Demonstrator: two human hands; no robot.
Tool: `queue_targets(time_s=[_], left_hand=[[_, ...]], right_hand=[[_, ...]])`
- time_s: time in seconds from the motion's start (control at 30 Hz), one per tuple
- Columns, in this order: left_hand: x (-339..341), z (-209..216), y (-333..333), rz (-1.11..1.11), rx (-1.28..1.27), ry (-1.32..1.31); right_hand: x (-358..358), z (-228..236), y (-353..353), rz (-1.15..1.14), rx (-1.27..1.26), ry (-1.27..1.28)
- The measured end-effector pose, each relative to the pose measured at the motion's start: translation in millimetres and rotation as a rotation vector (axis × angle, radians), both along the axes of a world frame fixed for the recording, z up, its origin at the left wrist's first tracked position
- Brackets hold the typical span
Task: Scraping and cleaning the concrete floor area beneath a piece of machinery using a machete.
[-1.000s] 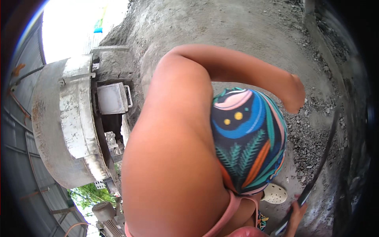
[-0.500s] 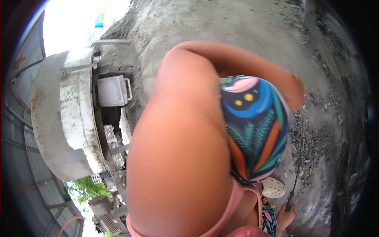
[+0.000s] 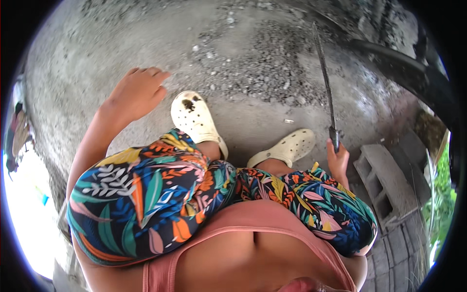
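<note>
My left hand (image 3: 138, 92) hangs over the bare concrete floor at the left, beside my pale clog. Its fingers are loosely bent, with the thumb apart from them, and nothing shows in it. At the right, beside my knee, my right hand (image 3: 337, 158) grips the dark handle of a long, thin, dark metal tool (image 3: 325, 68), blade-like or rod-like. The tool points away from me, its far end over the floor past the gravel (image 3: 282, 68). Whether its tip touches the ground I cannot tell.
Near my feet are the two cream clogs (image 3: 195, 117) I wear. A grey hollow block (image 3: 389, 180) lies at the right by paving (image 3: 396, 258). A thick black curved piece (image 3: 394, 61) arches across the upper right. Rough concrete floor (image 3: 73, 63) spreads out at the left.
The view has swung from the left, where a large drum mixer stood, to the floor in front of me. My left arm has moved to the left side. My right hand still holds the tool.
</note>
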State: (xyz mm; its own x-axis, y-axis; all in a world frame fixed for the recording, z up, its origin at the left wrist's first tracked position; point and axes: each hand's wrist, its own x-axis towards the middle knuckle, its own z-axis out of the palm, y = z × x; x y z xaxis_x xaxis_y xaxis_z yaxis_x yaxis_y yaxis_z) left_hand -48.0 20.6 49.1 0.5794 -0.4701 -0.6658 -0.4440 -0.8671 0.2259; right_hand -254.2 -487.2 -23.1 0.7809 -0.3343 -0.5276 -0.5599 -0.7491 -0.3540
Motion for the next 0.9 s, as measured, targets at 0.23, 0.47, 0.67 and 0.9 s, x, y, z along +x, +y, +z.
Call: queue_targets(time_s=[0.23, 0.47, 0.67, 0.9], left_hand=[[2.1, -6.0, -8.8, -0.022, 0.032, 0.010], [4.1, 1.3, -17.6, -0.060, 0.052, -0.022], [1.9, 0.6, -17.2, -0.057, 0.034, -0.017], [3.1, 9.2, -11.2, -0.065, 0.072, -0.010]], right_hand=[[-26.9, -26.1, 18.2, -0.351, 0.118, 0.156], [4.8, -6.8, 57.9, 0.022, 0.148, 0.266], [11.3, -1.2, 53.2, 0.023, 0.201, 0.207], [11.5, -17.0, 57.4, -0.076, 0.251, 0.235]])
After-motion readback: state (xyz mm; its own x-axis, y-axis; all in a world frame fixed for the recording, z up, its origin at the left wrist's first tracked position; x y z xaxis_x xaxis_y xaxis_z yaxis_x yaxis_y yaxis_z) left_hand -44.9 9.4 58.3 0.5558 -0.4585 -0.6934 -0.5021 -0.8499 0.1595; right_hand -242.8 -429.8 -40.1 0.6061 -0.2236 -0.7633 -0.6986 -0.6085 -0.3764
